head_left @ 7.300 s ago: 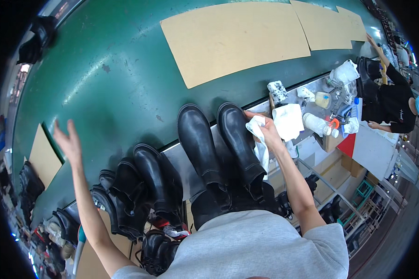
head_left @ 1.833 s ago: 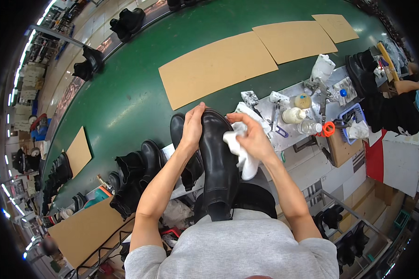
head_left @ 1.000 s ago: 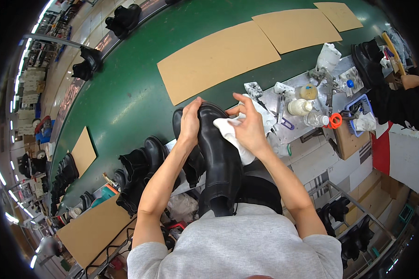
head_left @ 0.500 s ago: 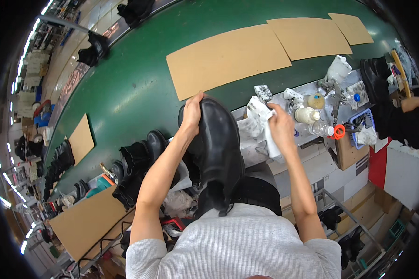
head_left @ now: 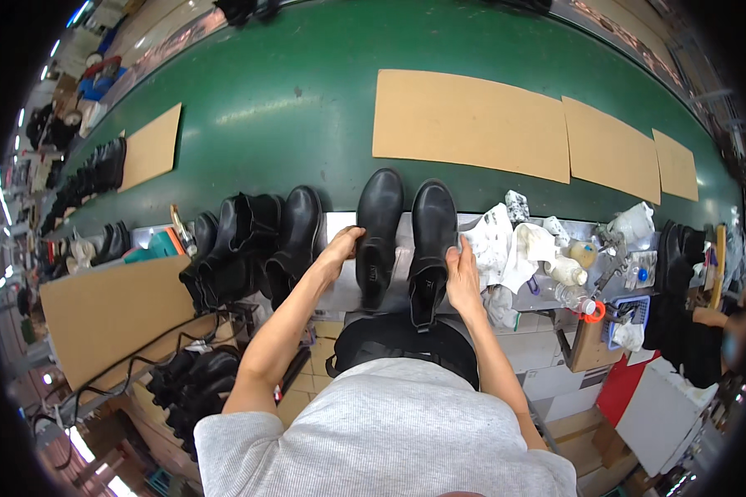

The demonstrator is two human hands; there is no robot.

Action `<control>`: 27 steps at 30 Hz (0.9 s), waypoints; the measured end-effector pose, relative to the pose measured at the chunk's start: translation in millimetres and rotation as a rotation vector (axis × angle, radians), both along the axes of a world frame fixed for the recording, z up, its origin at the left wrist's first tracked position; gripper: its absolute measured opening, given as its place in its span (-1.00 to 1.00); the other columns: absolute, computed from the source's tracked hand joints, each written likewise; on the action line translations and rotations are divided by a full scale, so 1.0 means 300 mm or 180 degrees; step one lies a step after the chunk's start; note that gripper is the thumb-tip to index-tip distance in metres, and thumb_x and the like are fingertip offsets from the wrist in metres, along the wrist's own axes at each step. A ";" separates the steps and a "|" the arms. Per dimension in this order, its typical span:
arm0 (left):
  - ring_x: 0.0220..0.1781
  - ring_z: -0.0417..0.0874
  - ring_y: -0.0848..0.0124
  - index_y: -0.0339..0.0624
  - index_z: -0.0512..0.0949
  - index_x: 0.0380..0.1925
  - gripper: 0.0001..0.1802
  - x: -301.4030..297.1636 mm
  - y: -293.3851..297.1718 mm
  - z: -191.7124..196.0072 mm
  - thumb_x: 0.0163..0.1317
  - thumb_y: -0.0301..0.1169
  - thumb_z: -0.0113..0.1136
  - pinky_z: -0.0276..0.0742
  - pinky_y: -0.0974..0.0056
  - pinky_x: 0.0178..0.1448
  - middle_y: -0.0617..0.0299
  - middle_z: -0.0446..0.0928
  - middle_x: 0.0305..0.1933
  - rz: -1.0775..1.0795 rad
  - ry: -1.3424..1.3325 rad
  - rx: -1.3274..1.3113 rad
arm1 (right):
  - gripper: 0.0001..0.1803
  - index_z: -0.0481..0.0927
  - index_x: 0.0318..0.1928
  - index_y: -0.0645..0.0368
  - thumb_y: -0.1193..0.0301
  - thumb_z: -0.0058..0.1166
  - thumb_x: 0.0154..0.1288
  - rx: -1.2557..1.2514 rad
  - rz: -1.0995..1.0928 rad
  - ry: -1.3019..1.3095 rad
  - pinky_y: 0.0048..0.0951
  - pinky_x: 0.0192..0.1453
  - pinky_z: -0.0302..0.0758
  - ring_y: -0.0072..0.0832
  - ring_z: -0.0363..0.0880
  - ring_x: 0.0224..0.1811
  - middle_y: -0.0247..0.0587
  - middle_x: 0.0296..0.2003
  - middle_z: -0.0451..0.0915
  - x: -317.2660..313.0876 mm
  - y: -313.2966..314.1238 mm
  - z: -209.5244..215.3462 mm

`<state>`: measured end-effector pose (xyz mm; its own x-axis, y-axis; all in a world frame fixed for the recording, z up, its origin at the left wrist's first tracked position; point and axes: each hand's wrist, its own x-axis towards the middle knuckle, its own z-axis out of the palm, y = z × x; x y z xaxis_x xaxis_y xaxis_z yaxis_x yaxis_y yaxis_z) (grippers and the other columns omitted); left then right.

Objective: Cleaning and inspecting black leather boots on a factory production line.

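Two black leather boots stand side by side in front of me at the near edge of the bench, toes pointing away. My left hand (head_left: 341, 250) is closed against the outer side of the left boot (head_left: 380, 207). On the right boot (head_left: 433, 217), my right hand (head_left: 462, 280) grips the outer side near the ankle, thumb toward me. That boot's opening faces me. Just right of it lie white cloths (head_left: 529, 251) with dark stains, beside a smudged white sponge (head_left: 516, 206). More black boots (head_left: 299, 228) stand left of my left hand.
Cardboard sheets (head_left: 472, 116) lie on the green bench (head_left: 257, 124). At right are bottles (head_left: 565, 271), a spray gun (head_left: 612, 267), an orange ring (head_left: 593, 312) and a blue basket (head_left: 630, 319). Another person's hand (head_left: 709, 317) shows at far right. A cardboard panel (head_left: 116, 311) leans at left.
The raised boot has come down beside a second boot. My right hand has let go of the white cloth and now holds a boot. My view has swung left.
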<state>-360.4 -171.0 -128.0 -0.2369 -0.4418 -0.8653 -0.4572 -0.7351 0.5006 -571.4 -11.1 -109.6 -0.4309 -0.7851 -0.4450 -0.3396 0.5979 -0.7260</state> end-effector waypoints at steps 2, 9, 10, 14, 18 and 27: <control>-0.05 0.42 0.37 -0.19 0.35 0.16 -0.40 0.056 0.043 -0.015 0.15 -0.21 0.22 0.31 0.23 0.13 0.10 0.45 0.00 0.0058 0.1043 -0.0340 | -0.20 0.12 0.30 0.40 -0.12 -0.49 0.43 -0.0053 -0.0213 0.0047 -0.17 0.31 0.15 0.08 0.26 0.17 0.34 0.14 0.26 0.029 -0.007 -0.004; 0.31 0.33 0.16 -0.27 -0.13 0.37 0.08 -0.073 0.145 0.160 0.04 -0.21 0.41 0.37 0.15 0.27 -0.10 0.31 0.24 0.0022 0.1208 -0.0724 | -0.08 0.11 0.38 0.17 -0.32 -0.47 0.30 0.0065 -0.1331 -0.2557 -0.30 0.41 0.05 -0.29 0.14 0.37 -0.11 0.34 0.18 -0.046 -0.024 -0.016; 0.31 0.33 0.16 -0.27 -0.13 0.37 0.08 -0.073 0.128 0.171 0.04 -0.21 0.41 0.37 0.15 0.27 -0.10 0.31 0.24 -0.0004 0.1238 -0.0753 | -0.07 0.10 0.39 0.04 -0.38 -0.45 0.24 0.0187 -0.1334 -0.2829 -0.27 0.37 0.14 -0.37 0.17 0.37 -0.18 0.33 0.21 -0.065 -0.036 0.013; 0.06 0.59 0.17 -0.39 0.25 0.18 -0.22 -0.098 0.026 0.275 0.20 0.04 0.17 0.58 0.07 0.09 -0.09 0.47 0.09 0.0811 0.2265 0.0571 | -0.12 0.25 0.28 0.16 -0.32 -0.29 0.25 -0.0051 -0.1661 -0.2908 -0.31 0.20 0.37 -0.41 0.54 0.05 -0.20 0.03 0.55 -0.126 -0.134 0.145; 0.06 0.58 0.09 -0.30 0.33 0.10 -0.36 -0.186 -0.039 0.325 0.26 0.02 0.09 0.57 -0.09 0.08 -0.11 0.47 0.05 0.1433 0.2267 0.0846 | -0.29 0.39 0.18 0.11 -0.21 -0.28 0.34 -0.0334 -0.1106 -0.3118 -0.29 0.00 0.56 -0.47 0.58 -0.02 -0.22 0.01 0.56 -0.166 -0.329 0.253; 0.18 0.48 0.09 -0.19 0.30 0.15 -0.40 -0.201 -0.079 0.355 0.28 -0.01 0.08 0.45 -0.11 0.23 -0.08 0.38 0.17 0.1759 0.2296 0.0951 | -0.36 0.35 0.21 0.08 -0.13 -0.23 0.37 -0.0170 -0.1134 -0.2911 -0.34 -0.12 0.60 -0.49 0.62 -0.11 -0.26 -0.03 0.59 -0.172 -0.361 0.313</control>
